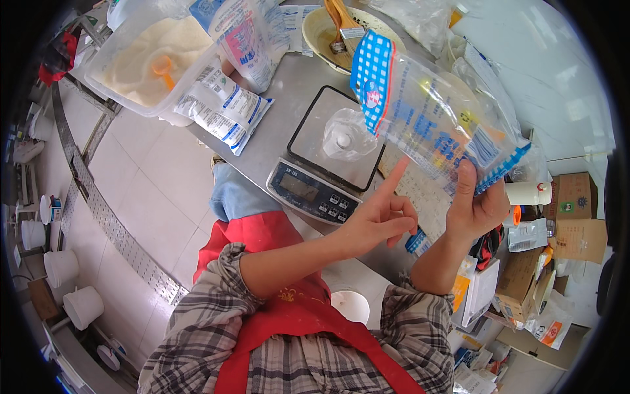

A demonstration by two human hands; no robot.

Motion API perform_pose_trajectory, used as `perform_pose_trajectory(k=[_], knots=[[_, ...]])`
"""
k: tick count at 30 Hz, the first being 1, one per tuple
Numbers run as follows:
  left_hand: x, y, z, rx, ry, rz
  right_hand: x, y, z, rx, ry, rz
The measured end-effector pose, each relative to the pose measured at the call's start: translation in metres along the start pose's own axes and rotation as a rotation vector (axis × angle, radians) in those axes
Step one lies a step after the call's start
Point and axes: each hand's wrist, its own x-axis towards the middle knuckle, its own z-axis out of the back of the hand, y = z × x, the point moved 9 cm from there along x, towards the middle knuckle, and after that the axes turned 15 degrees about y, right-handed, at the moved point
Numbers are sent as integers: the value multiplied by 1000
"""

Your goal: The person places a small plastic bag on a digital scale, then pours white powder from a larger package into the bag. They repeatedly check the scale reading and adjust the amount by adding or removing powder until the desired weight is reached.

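Note:
My right hand grips the lower end of a clear plastic packaging bag with blue-checked ends and printed writing. The bag is held up at a slant, with my thumb on its near face. My left hand holds nothing; its index finger points up close to the bag's lower edge, and the other fingers are loosely curled. Whether that fingertip touches the bag I cannot tell. Beyond my left hand sits a digital kitchen scale, its display seemingly blank. A small translucent plastic object rests on the scale's platform, partly behind the bag.
A tub of pale granules with an orange scoop stands at far left. Beside it are a printed packet and a larger plastic bag. A bowl holding brushes is behind. Cardboard boxes crowd the right.

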Motion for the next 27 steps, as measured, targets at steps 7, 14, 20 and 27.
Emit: perform_pose_trajectory(k=[7,14,20,27], knots=[[-1,1,0,-5,4,-5,1,3,-3,-23,39,11],[-1,1,1,-12,-10,-2,-1,0,0,-1,2,-3],[-1,0,0,-3,-2,-9,-3,0,-1,0,15,-21],[-1,0,0,-3,3,-12,-5,0,2,-3,-28,3]])
